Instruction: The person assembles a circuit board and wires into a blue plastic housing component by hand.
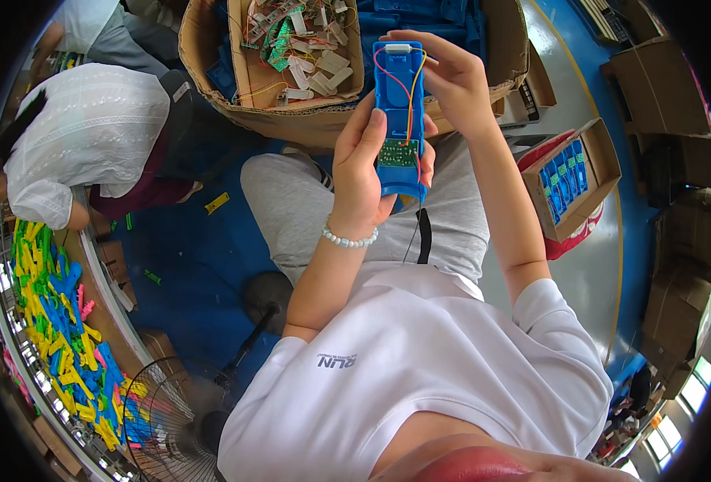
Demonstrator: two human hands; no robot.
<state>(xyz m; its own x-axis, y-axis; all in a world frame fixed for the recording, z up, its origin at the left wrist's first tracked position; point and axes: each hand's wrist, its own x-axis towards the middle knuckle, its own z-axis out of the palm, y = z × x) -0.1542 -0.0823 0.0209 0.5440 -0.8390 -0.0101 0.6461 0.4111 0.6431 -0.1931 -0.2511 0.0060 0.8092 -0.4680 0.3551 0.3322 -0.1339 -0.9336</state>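
**Open blue casing held over the lap, wires exposed**

A seated person held a long blue plastic casing [399, 120] upright above their grey-trousered knees, its open back turned to the camera. The left hand [363, 173], a pale bead bracelet [350, 238] at the wrist, was closed around the casing's lower half, thumb lying along its left edge beside a small green circuit board [397, 153] seated inside. The right hand [452, 80] pinched the casing's top end, fingertips curled over a white part there. Red and yellow wires [407, 88] ran loose inside the casing from that white part down to the board.

Just beyond the casing stood an open cardboard box [243, 76] heaped with pale parts, green boards and tangled leads. To the right of the casing, a smaller carton [604, 165] held finished-looking blue units in a row. Far to the casing's left, a co-worker in a white top [90, 132] bent over a bench strewn with yellow, green and blue plastic pieces [58, 321].

The thin wires looked the weak point: a tug from the fingertips at the top could pull one off the board, and slack left standing proud might be trapped at the casing's edge. The board could also lift from its seat if the thumb pressed it sideways.
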